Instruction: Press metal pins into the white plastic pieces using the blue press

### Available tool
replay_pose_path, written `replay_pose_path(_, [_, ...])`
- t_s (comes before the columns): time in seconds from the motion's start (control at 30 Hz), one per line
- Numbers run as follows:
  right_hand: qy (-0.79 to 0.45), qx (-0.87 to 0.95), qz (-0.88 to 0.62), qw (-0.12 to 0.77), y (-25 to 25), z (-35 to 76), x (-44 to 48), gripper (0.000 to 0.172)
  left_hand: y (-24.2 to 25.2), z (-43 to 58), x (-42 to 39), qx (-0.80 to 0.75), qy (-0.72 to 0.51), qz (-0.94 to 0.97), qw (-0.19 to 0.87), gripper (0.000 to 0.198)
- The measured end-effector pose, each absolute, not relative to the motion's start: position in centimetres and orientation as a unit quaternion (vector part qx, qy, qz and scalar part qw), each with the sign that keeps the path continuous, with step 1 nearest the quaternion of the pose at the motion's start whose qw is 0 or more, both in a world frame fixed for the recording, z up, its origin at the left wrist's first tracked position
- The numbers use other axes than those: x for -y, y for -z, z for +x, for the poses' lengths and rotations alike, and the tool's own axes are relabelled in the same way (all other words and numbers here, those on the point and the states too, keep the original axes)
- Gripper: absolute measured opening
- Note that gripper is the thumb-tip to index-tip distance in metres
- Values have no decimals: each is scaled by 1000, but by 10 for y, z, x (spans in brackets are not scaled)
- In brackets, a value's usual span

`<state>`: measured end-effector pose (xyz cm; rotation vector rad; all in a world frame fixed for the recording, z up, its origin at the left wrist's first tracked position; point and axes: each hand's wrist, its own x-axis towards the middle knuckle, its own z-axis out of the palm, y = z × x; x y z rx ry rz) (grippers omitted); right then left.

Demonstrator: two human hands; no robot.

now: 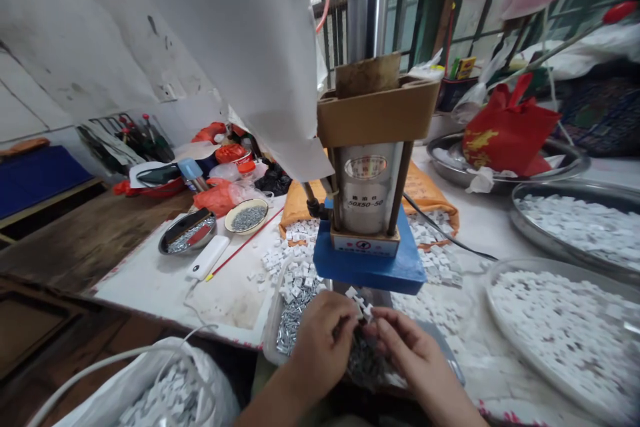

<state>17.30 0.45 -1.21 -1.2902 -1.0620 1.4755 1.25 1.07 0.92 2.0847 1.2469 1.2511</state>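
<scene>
My left hand (323,330) is closed, its thumb and forefinger pinching at a small white plastic clip (367,310). My right hand (413,350) meets it from the other side, with thumb and fingertips pressed together at the same small white pieces. Both hands are in front of the blue base (370,273) of a small press with a metal cylinder (367,210). Left of my left hand, a clear plastic tub (269,340) holds loose metal nails (291,332) and white clips. Below my fingertips the view is dark and blurred.
White clips lie scattered around the press. At right are a wide tray (493,290) and a metal basin (515,203) of white pieces. Nail bowls (167,247), a white power bank (210,257) and a red stick (245,243) lie left. A white sack (220,380) stands below.
</scene>
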Motion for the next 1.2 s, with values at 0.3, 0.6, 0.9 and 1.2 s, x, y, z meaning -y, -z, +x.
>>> replay_pose_path(0.3, [-318,621,-569,435,18,179,-24,27,8,11,-38,-465,-429,748,201,17])
replay_pose_path(0.6, [-278,667,-562,402,33,163,-35,22,1,19,-42,-501,-435,699,267,15])
replay_pose_path(0.9, [-329,630,-543,448,29,162,-35,18,9,22,-39,-480,-443,720,236,15])
replay_pose_path(1.2, [-159,763,-577,244,40,239,-3,26,17,26,-36,-423,-431,786,134,19])
